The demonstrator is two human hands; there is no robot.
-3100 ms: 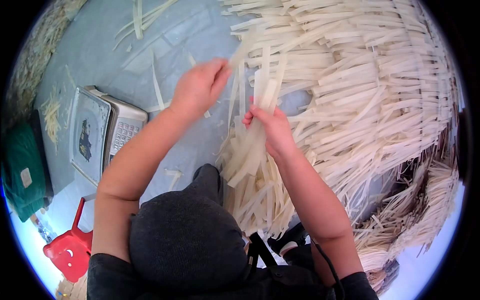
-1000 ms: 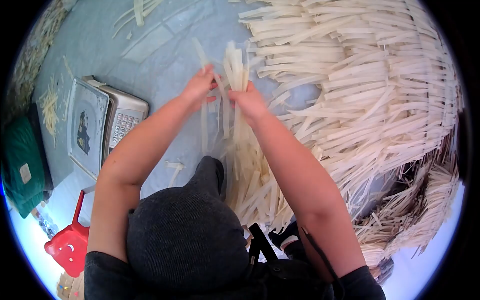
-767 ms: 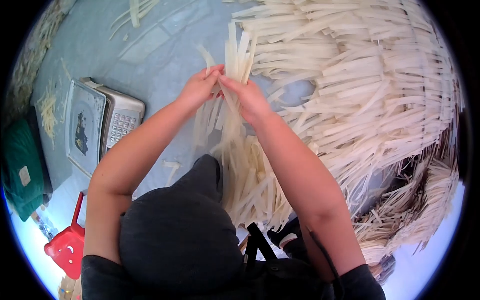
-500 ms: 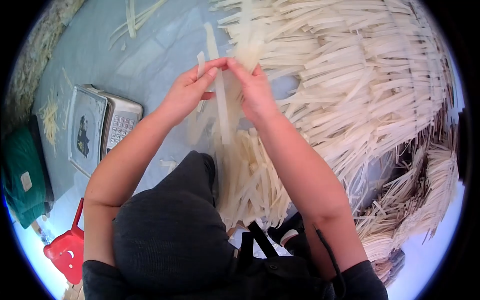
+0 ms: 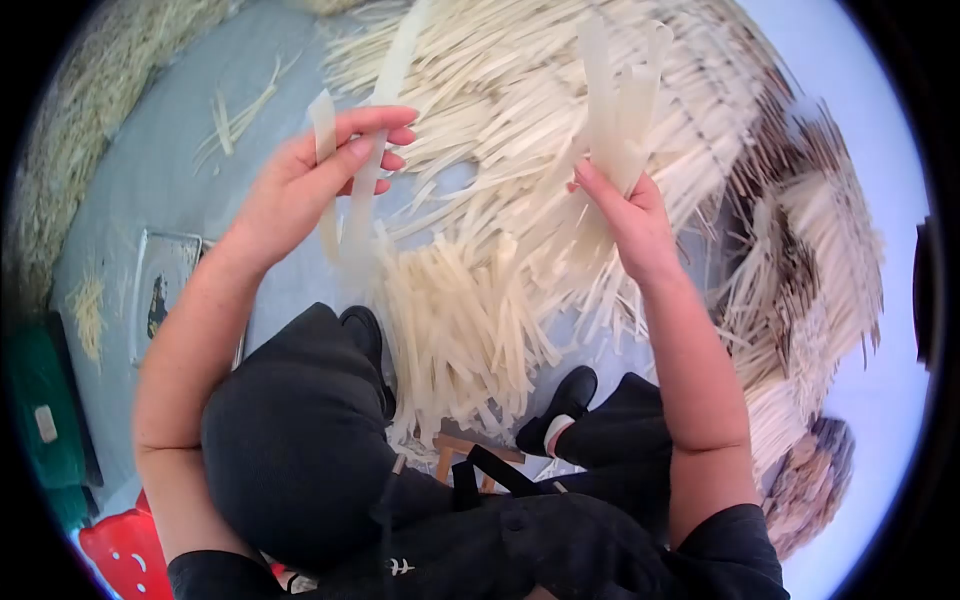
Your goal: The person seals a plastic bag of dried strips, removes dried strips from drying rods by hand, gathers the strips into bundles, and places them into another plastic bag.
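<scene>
My left hand (image 5: 285,195) pinches pale, flat, translucent strips (image 5: 367,190) between thumb and fingers. One strip end stands up by the knuckles, and another runs long past the fingertips. Farther right, my right hand (image 5: 640,230) is closed around a small bunch of similar strips (image 5: 622,120) that point upward. A loose heap of pale strips (image 5: 460,320) lies on the floor between my feet, below both hands. Behind the hands spreads a wide layer of the same strips (image 5: 530,95). What exactly the strips are made of I cannot tell.
A scale with a metal tray (image 5: 165,285) sits at the left, partly behind my left arm. Thin scraps (image 5: 88,318) lie beside it. There is a green object (image 5: 50,400) at the left edge, a red smiling-face piece (image 5: 128,552) below, and bundled strips (image 5: 812,475) at the right.
My hands were together among the strips and are now wide apart, the right one carrying its bunch to the right. The camera view has turned, so the scale is more covered.
</scene>
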